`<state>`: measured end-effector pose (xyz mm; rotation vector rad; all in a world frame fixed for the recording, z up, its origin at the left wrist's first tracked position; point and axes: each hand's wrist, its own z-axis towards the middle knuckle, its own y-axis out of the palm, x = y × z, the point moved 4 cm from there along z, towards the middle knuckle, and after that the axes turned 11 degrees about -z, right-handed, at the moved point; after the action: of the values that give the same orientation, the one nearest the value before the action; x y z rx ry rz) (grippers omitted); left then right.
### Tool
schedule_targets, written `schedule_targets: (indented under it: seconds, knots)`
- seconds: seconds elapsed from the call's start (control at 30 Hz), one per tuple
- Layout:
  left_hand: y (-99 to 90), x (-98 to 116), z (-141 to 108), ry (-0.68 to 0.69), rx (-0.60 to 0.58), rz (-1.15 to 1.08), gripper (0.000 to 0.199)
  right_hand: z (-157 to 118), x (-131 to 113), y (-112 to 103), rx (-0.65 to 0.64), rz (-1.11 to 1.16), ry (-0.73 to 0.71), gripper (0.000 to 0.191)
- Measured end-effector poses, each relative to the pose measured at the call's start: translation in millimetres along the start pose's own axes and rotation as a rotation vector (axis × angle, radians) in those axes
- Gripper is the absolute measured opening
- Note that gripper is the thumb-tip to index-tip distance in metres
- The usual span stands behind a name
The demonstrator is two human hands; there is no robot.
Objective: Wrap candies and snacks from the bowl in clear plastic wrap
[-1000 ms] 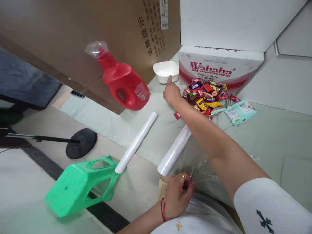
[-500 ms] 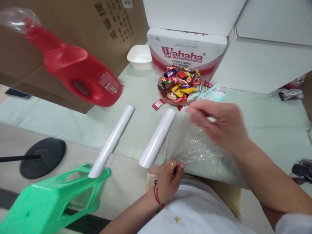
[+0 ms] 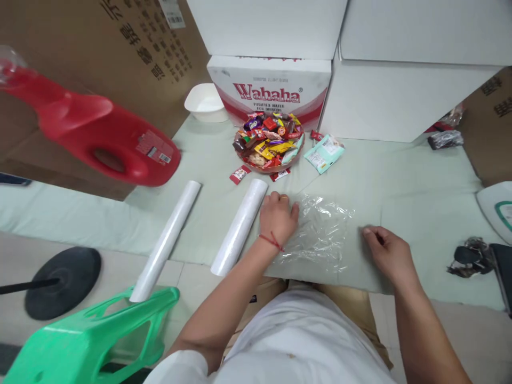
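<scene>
A thin clear plastic sheet, wrinkled and shiny, lies on the cloth-covered table in front of me. My left hand rests at its upper left edge, fingers bent downward and thumb held apart. Beside that hand, a thick white roll lies slanted toward the table's front edge. To the right of the sheet, my right hand is low over the cloth with thumb and forefinger pinched together. Whether clear film is between those fingers is too faint to make out.
A bowl of wrapped sweets stands behind the sheet, with a pale green packet beside it. Another white roll, a red jug and a green stool are left. A Wahaha box stands behind.
My right hand has come down from above the sheet to its right side. My left hand has moved forward from the table's edge. The sheet now lies flatter, and the view has shifted.
</scene>
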<state>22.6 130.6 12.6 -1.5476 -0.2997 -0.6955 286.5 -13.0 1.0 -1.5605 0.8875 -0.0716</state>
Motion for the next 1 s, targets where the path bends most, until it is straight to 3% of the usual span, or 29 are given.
schedule_targets:
  seconds: [0.07,0.17,0.3,0.47,0.63,0.77,0.87,1.0]
  knots:
    - [12.4,-1,14,-0.046,-0.047,0.058,0.027,6,-19,2,-0.010,-0.041,-0.031,0.046]
    - [21.1,-5,19,-0.048,-0.061,0.061,0.015,18,-36,9,-0.050,-0.134,-0.077,0.041]
    - [13.0,-16,9,-0.018,0.027,-0.121,0.015,28,-36,18,-0.074,-0.037,-0.151,0.028]
    - [2.6,-29,-3,-0.060,0.148,-0.409,0.019,40,-29,14,-0.091,0.178,-0.057,0.039]
    - [6.1,-33,-6,-0.040,0.236,-0.453,0.019,58,-61,15,0.022,0.035,-0.121,0.047]
    - [8.2,-35,-7,-0.028,0.249,-0.462,0.019,76,-87,29,0.046,-0.047,-0.182,0.039]
    - [8.1,-37,-8,-0.030,0.258,-0.469,0.019,86,-96,33,0.015,0.127,-0.230,0.028]
    - [8.7,-40,-8,-0.049,0.269,-0.488,0.021,99,-95,26,-0.087,0.528,-0.115,0.021]
